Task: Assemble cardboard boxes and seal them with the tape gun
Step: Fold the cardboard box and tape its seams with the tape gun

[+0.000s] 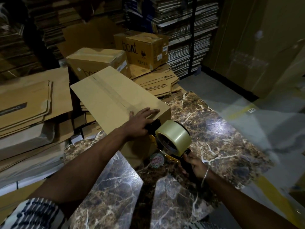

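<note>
A long plain cardboard box (113, 98) lies on the marble table (214, 129), its top flaps closed with tape along the centre seam. My left hand (140, 121) presses flat on the near end of the box top, fingers straight. My right hand (194, 165) grips the black handle of the tape gun (171, 142), which carries a roll of clear tape. The gun's head sits against the near end face of the box, just below my left hand.
Flattened cardboard sheets (29, 103) are stacked to the left and behind the box. Two printed boxes (145, 48) stand farther back before shelves of stacked cardboard. A grey floor (247, 100) with a yellow line lies to the right of the table.
</note>
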Demonstrator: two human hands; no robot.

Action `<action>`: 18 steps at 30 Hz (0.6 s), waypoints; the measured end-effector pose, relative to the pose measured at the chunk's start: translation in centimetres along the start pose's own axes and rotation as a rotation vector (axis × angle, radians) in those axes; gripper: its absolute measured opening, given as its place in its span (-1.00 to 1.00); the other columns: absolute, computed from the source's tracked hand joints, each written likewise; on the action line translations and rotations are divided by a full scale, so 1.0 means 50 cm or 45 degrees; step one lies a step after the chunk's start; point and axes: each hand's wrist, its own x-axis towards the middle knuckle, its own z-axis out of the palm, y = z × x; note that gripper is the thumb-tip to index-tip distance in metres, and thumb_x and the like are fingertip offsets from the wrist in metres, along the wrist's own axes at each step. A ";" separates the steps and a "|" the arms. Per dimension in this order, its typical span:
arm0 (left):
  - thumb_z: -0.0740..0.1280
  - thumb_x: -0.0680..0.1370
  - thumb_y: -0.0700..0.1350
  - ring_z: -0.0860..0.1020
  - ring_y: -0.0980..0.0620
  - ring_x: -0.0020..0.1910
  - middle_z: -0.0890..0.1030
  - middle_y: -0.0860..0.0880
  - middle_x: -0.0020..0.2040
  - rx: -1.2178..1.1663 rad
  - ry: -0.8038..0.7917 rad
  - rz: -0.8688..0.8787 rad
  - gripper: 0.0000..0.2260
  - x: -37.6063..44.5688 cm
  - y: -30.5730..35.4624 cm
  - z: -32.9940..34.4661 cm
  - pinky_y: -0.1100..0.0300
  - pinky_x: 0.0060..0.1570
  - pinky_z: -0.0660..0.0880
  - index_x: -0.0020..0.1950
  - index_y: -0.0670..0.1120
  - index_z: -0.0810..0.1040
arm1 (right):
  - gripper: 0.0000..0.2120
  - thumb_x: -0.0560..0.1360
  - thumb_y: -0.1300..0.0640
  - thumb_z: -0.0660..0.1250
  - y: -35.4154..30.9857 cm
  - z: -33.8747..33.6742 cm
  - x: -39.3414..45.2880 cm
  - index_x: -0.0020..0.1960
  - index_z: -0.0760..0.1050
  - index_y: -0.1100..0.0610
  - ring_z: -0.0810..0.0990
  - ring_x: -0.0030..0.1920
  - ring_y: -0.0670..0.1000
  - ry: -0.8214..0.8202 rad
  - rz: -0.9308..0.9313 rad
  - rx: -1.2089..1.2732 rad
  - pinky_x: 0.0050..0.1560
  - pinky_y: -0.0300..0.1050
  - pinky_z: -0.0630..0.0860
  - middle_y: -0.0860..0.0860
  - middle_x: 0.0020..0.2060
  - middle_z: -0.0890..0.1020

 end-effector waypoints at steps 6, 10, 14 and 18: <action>0.35 0.56 -0.11 -0.10 0.02 0.61 -0.02 0.16 0.63 0.037 0.024 0.012 -0.47 -0.001 0.001 0.001 -0.52 0.37 -0.13 0.51 0.17 0.38 | -0.26 0.00 -0.38 0.62 -0.008 0.005 -0.003 -0.33 0.48 0.27 0.37 -0.67 -0.04 0.005 -0.007 -0.115 -0.68 -0.31 0.22 0.11 -0.57 0.44; 0.35 0.55 -0.17 -0.11 0.01 0.60 -0.02 0.13 0.63 -0.001 0.035 0.013 -0.47 0.001 0.003 0.002 -0.53 0.38 -0.15 0.50 0.13 0.42 | -0.20 -0.01 -0.32 0.66 -0.015 0.008 0.001 -0.20 0.41 0.28 0.37 -0.65 -0.03 0.028 -0.065 -0.077 -0.63 -0.28 0.14 0.09 -0.55 0.44; 0.31 0.59 -0.15 -0.12 -0.01 0.60 -0.01 0.11 0.63 -0.025 0.026 0.018 -0.61 -0.001 0.010 0.002 -0.51 0.39 -0.18 0.41 0.09 0.51 | -0.23 0.02 -0.33 0.66 -0.005 -0.016 0.006 -0.16 0.44 0.24 0.35 -0.65 -0.04 0.117 -0.105 -0.125 -0.64 -0.33 0.15 0.12 -0.50 0.45; 0.31 0.61 -0.07 -0.10 0.01 0.61 0.04 0.14 0.62 -0.021 0.074 0.021 -0.90 -0.005 0.013 0.004 -0.51 0.39 -0.14 0.04 0.04 0.62 | -0.21 0.04 -0.43 0.60 0.002 -0.069 -0.008 -0.36 0.46 0.30 0.31 -0.70 -0.02 0.261 -0.056 -0.172 -0.66 -0.31 0.20 0.13 -0.59 0.41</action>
